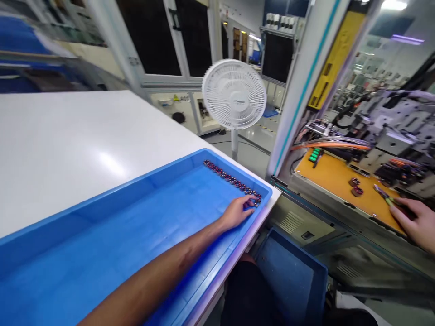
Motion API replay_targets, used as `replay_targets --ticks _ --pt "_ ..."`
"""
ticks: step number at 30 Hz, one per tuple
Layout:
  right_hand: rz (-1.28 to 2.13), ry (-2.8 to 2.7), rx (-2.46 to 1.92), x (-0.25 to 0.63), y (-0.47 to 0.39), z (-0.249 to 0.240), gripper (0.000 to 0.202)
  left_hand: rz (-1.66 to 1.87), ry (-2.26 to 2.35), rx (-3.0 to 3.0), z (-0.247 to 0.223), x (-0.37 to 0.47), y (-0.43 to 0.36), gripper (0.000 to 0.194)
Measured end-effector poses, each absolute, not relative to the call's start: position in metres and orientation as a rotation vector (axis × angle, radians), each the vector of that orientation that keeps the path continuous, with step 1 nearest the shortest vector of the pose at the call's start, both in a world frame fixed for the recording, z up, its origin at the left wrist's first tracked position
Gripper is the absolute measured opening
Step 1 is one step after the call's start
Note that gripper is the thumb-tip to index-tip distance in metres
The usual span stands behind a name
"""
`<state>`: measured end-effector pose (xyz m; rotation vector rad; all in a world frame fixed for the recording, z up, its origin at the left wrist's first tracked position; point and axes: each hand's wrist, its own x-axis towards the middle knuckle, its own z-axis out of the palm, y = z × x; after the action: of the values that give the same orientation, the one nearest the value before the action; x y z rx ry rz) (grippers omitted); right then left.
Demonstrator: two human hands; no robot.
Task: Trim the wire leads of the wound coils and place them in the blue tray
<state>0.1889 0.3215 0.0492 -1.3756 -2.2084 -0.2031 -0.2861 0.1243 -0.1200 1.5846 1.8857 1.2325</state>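
Note:
My left hand (237,212) reaches into the right end of a long blue tray (136,213). Its thumb and fingers close around a small copper-wound coil (258,200) at the near end of a row of similar coils (227,176), which runs along the tray's right wall. Fingertips partly cover that end coil. On the right, my right hand (416,222) grips pliers (384,194) with green-and-dark handles, jaws pointing away over an orange machine bed (331,174). Two loose coils (356,186) lie on the bed, left of the pliers' tip.
The tray rests on a white table (68,136). Beyond its corner stands a white fan (234,95). A machine frame post (306,86) rises between table and machine bed. Metal fixtures and cables (390,140) crowd the bed's back. Below is a dark blue bin (288,276).

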Motion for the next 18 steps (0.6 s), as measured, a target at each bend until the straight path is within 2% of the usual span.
replay_targets --ticks 3,6,11,14,18 --pt "-0.246 -2.284 -1.459 0.172 0.311 0.052 0.038 1.268 1.931 1.642 -0.089 -0.288 0.122 0.029" --pt "-0.245 -2.284 -1.498 0.163 0.308 0.053 0.036 1.343 1.951 1.738 -0.038 -0.277 0.129 0.030" --pt "-0.236 -2.298 -1.545 0.158 0.304 0.055 0.032 1.414 1.844 1.915 0.042 -0.202 0.165 0.029" --pt "-0.165 -2.280 -1.561 0.154 0.298 0.054 0.027 1.350 1.805 1.989 0.058 -0.141 0.195 0.031" --pt "-0.008 -2.204 -1.550 0.152 0.293 0.051 0.026 1.233 1.954 1.973 0.050 -0.083 0.230 0.052"
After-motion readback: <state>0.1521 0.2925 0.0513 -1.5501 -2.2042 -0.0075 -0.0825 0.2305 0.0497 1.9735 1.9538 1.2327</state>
